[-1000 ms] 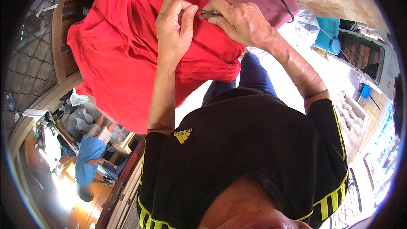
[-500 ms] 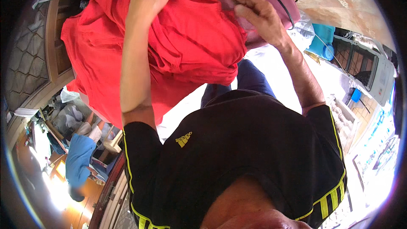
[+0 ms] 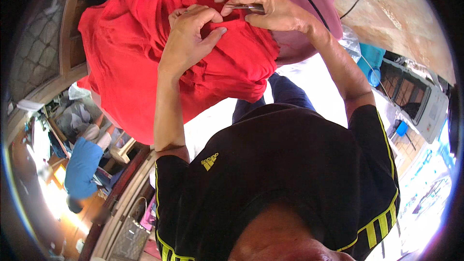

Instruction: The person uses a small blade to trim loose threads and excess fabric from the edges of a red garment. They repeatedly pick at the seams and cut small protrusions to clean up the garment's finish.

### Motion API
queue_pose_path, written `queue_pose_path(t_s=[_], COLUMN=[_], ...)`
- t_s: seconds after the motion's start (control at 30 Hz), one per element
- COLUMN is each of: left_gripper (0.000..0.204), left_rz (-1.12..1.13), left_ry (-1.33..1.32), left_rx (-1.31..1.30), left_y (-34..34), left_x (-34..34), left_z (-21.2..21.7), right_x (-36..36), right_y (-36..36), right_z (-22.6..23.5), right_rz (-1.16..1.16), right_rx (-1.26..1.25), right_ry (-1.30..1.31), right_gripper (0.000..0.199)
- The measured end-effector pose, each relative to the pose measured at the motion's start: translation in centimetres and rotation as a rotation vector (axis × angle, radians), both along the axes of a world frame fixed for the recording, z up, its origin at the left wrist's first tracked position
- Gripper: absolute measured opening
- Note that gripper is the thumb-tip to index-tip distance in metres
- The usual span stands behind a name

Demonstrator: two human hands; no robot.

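Observation:
A large red cloth [image 3: 140, 63] lies in loose folds in front of me, draped over a mauve covered surface [image 3: 299, 43]. Resting on the cloth, my left hand [image 3: 188, 36] is closed, with a bit of the red fabric between thumb and forefinger. My right hand [image 3: 278, 12] has come in close from the right and grips slim metal thread snips [image 3: 246, 7]. Their tips point left, at the fabric by my left fingertips. Whether the blades touch the cloth, I cannot tell.
A black cable [image 3: 307, 0] crosses the mauve surface. To the right are a stone-patterned tabletop [image 3: 396, 24], a turquoise container [image 3: 369, 63] and a grey-framed appliance [image 3: 423, 96]. At the lower left, a person in a blue shirt [image 3: 83, 166] sits beyond the door track.
My left hand has come back toward me and right, onto the fabric. My right hand has moved left to meet it, and the snips now show clearly. The red cloth has shifted slightly.

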State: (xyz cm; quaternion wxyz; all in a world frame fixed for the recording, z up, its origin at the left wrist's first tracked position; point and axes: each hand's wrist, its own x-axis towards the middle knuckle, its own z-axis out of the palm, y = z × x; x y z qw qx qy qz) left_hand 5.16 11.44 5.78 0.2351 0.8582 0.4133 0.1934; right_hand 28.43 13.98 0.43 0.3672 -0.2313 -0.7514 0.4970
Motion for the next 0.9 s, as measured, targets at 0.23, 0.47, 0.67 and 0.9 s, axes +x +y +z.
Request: queue_pose_path(t_s=[0.23,0.47,0.67,0.9], left_gripper=[0.014,0.010,0.014,0.014], left_rz=[0.187,0.217,0.333,0.364], left_ry=[0.002,-0.015,-0.124,-0.055], left_rx=[0.016,0.129,0.129,0.165], left_y=[-3.3,-7.0,-7.0,-6.6], left_x=[-1.0,0.4,1.5,3.3], left_z=[-0.3,-1.7,-3.5,-3.2], right_x=[1.0,2.8,2.5,1.8], right_y=[1.4,-2.3,-2.9,-4.2], right_z=[0.1,-0.6,-2.4,-2.9], right_rz=[0.130,0.055,-0.002,-0.143], right_rx=[0.192,0.286,0.163,-0.205], right_ry=[-0.328,-0.290,-0.105,0.042], right_gripper=[0.022,0.029,0.025,0.028])
